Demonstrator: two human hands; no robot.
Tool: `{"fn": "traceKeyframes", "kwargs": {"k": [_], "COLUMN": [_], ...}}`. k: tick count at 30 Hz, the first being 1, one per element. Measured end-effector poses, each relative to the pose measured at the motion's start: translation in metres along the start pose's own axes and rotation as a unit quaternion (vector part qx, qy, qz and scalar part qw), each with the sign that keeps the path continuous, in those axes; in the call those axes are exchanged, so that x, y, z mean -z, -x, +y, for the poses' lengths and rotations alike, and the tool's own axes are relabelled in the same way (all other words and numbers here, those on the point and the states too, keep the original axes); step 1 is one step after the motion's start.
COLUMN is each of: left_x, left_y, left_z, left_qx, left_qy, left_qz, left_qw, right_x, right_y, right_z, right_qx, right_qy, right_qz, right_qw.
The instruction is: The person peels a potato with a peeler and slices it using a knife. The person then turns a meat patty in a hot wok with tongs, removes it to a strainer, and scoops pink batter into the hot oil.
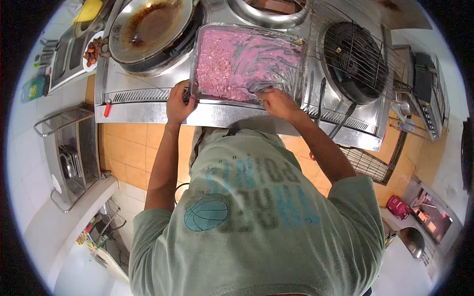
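Note:
A rectangular tray (194, 54) lies on the steel stove top, holding a pink, lumpy mixture (215, 64). The mixture is thick on the left; on the right it is thin and streaked, with the tray's bottom showing through. My left hand (179, 104) grips the tray's near left corner, thumb and fingers closed around it. At the near right side, my right hand (278, 102) is closed on a metal spoon (257, 88) whose head sits in the mixture. The fingers hide most of its handle, so its exact shape is hard to see.
A stained wok (150, 29) sits on the left burner. A wire rack (353, 44) covers the right burner, with black-handled tongs (343, 121) near it. A red lighter (107, 109) lies on the front ledge. A bowl of brown pieces (92, 52) stands left.

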State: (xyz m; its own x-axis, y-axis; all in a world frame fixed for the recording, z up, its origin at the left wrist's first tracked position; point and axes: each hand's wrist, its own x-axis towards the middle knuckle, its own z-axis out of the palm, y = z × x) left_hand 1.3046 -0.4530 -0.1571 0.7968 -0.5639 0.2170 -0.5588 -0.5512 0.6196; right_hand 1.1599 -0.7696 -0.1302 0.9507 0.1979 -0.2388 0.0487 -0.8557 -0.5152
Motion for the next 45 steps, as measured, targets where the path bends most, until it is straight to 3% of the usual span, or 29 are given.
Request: {"fn": "traceKeyframes", "kwargs": {"k": [3,9,12,18,21,30,33,35,39,40,43,45], "left_x": [0.003,0.000,0.002,0.004,0.002,0.007,0.008,0.008,0.009,0.010,0.013,0.012], "left_y": [0.000,0.001,0.000,0.000,0.001,0.000,0.001,0.001,0.002,0.003,0.006,0.006], "left_z": [0.005,-0.003,-0.002,-0.001,-0.005,-0.001,0.000,-0.002,-0.004,-0.005,-0.002,-0.006], "left_qx": [0.018,0.003,0.002,0.003,-0.001,0.021,0.022,0.023,0.004,0.026,0.040,0.033], "left_qy": [0.010,0.007,0.008,0.024,0.023,0.043,0.043,0.043,0.065,0.097,0.086,0.094], "left_qz": [-0.009,-0.007,-0.004,-0.002,0.000,-0.014,-0.015,-0.012,0.018,0.009,0.009,0.007], "left_qw": [1.000,1.000,1.000,1.000,1.000,0.999,0.999,0.999,0.998,0.995,0.995,0.995], "right_x": [0.008,-0.009,-0.024,0.000,-0.011,0.022,0.005,0.004,0.036,0.059,0.076,0.081], "right_y": [-0.015,-0.032,-0.031,-0.039,-0.029,-0.003,-0.002,-0.010,-0.066,-0.088,-0.170,-0.238], "right_z": [0.000,0.028,0.031,0.006,0.016,0.013,0.032,0.036,0.009,-0.005,-0.035,-0.048], "right_qx": [-0.039,-0.021,0.019,-0.083,-0.003,-0.083,-0.014,-0.058,-0.018,-0.057,0.070,0.106], "right_qy": [-0.099,-0.222,-0.216,-0.239,-0.301,-0.297,-0.241,-0.263,-0.246,-0.241,-0.229,-0.194], "right_qz": [-0.064,-0.094,-0.030,-0.133,-0.060,-0.027,0.021,-0.006,0.019,-0.035,0.086,0.143], "right_qw": [0.992,0.970,0.976,0.958,0.952,0.951,0.970,0.963,0.969,0.968,0.967,0.965]}}
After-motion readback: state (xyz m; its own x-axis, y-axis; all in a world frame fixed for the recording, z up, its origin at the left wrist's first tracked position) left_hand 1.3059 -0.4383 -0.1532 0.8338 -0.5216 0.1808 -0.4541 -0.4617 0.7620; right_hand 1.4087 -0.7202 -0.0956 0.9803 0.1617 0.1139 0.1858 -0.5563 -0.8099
